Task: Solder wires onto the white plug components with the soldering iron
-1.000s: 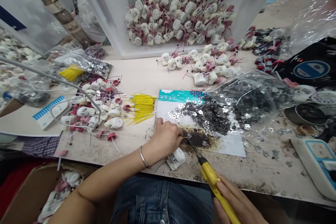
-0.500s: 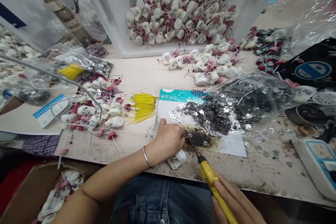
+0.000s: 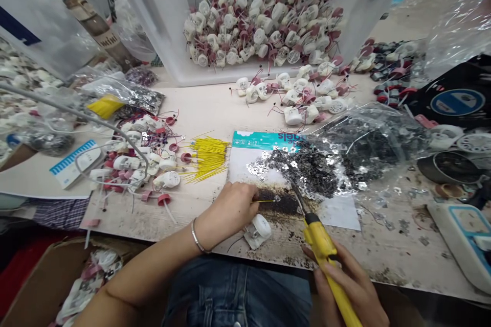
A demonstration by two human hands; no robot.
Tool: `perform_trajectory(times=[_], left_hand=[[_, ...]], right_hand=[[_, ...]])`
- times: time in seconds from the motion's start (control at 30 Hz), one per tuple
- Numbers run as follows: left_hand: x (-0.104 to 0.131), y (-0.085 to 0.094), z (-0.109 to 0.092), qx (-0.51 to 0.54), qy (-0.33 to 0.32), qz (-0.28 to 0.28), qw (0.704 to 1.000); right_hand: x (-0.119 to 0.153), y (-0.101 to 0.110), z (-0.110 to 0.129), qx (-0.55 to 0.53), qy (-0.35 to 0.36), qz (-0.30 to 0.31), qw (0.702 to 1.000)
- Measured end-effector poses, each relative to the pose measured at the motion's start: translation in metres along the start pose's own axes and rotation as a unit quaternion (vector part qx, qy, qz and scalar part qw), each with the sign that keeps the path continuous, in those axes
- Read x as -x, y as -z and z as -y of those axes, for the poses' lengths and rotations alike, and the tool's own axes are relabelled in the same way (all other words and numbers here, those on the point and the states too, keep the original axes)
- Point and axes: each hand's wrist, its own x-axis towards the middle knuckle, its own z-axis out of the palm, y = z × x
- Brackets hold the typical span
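My left hand (image 3: 232, 207) pinches a thin yellow wire (image 3: 266, 201), whose far end reaches a small metal piece over a dark scorched patch (image 3: 284, 207). In my right hand (image 3: 345, 276) is a yellow soldering iron (image 3: 320, 240), its tip pointing up and left at the edge of a pile of small metal plates (image 3: 314, 171). Just below my left hand lies a white plastic motor-like part (image 3: 258, 231). A bundle of yellow wires (image 3: 209, 158) lies left of the white sheet (image 3: 345, 212) that carries the plates.
Behind stands a translucent bin (image 3: 215, 77) full of white and pink parts. More such parts (image 3: 146, 158) lie at left beside a looped grey cable (image 3: 115, 127). A clear bag (image 3: 376, 138) of plates and a blue-and-white device (image 3: 460, 240) are at right.
The soldering iron's tip has moved up and right, away from the wire, toward the plate pile. My left hand has drawn left and slightly down, baring the yellow wire.
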Motion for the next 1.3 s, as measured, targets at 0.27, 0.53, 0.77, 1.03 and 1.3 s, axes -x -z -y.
perform_trajectory(times=[0.27,0.53,0.77,1.03,1.3], left_hand=[[0.023,-0.018,-0.013,0.275,-0.169,-0.139,0.936],[0.039,0.002,0.022,0.238,-0.176,-0.361,0.884],[0.066,0.004,0.051,0.042,-0.226,-0.236,0.944],[0.044,-0.037,0.025,0.335,-0.068,-0.209,0.916],[0.045,-0.035,0.024,0.295,-0.075,-0.135,0.943]], right_hand=[[-0.023,-0.042,0.008,-0.095,0.019,-0.016,0.995],[-0.023,-0.058,0.011,-0.056,0.126,0.077,0.987],[-0.032,-0.062,0.007,-0.014,0.030,-0.009,0.999],[-0.033,-0.073,0.007,-0.053,0.077,0.050,0.994],[-0.029,-0.079,0.022,-0.109,-0.023,0.003,0.994]])
